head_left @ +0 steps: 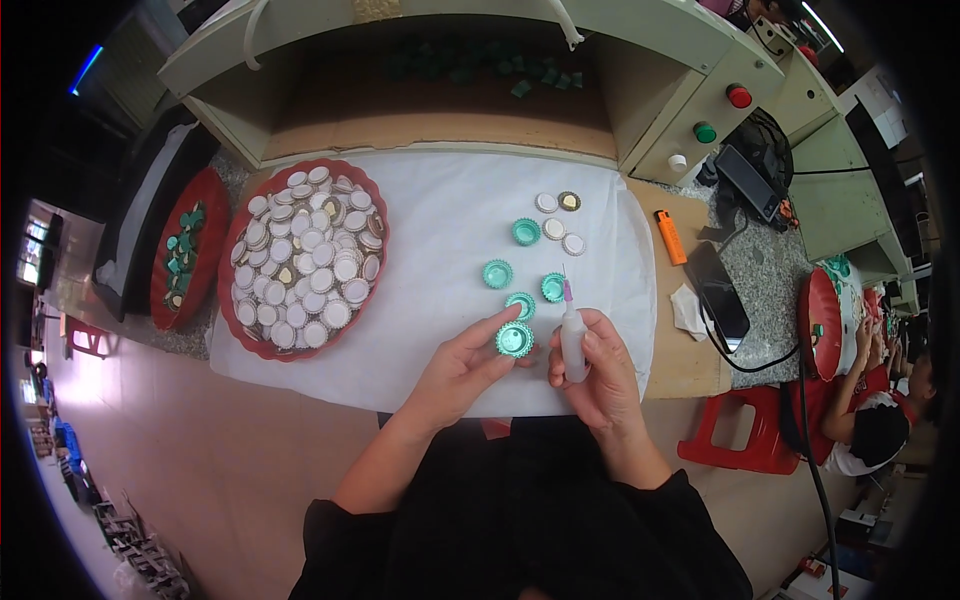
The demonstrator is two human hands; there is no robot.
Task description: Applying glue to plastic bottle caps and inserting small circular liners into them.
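Observation:
My left hand [447, 372] pinches a green crimped bottle cap [515, 340] by its edge, its hollow side facing up. In my right hand [612, 388] is a small translucent squeeze bottle [573, 350] with a pink-based needle tip pointing up and away. The needle stands beside the held cap, apart from it. Just beyond my fingers a green cap [520, 304] and another green cap [553, 287] lie on the white sheet [430, 240]. Two further ones, a green cap [497, 273] and a green cap [526, 231], sit farther back.
At left, a red scalloped tray [290, 354] is heaped with white-faced round caps; several similar caps [554, 229] lie back right. An orange lighter [670, 237] and a black phone [718, 297] with a cable lie right. A machine opening [440, 135] borders the back. Another person sits far right.

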